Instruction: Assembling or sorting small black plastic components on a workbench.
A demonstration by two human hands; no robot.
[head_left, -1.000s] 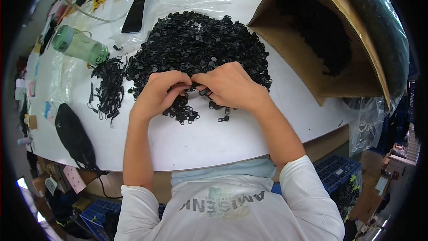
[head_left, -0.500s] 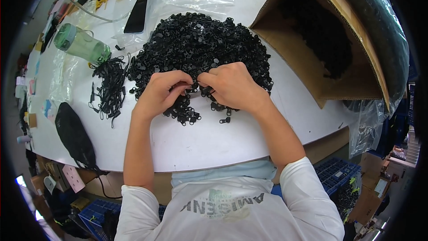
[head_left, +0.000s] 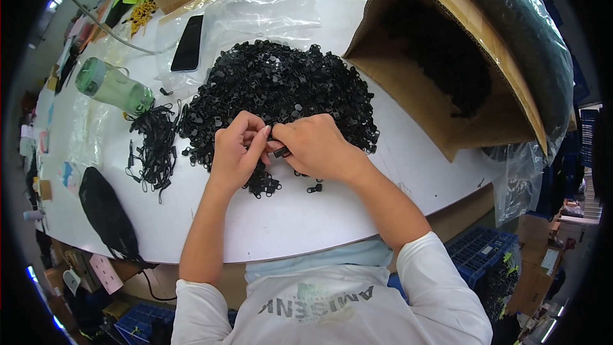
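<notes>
A black piece (head_left: 314, 188) is lying nearest on the table (head_left: 287, 223). Beyond it, the right hand (head_left: 319, 148) is pinching a small dark piece (head_left: 281, 151); the left hand (head_left: 235, 152) is now sitting closer to it than before, its grip unclear. Behind, the black pile (head_left: 281, 83) is spreading, and a phone (head_left: 188, 45) is lying farther off.
</notes>
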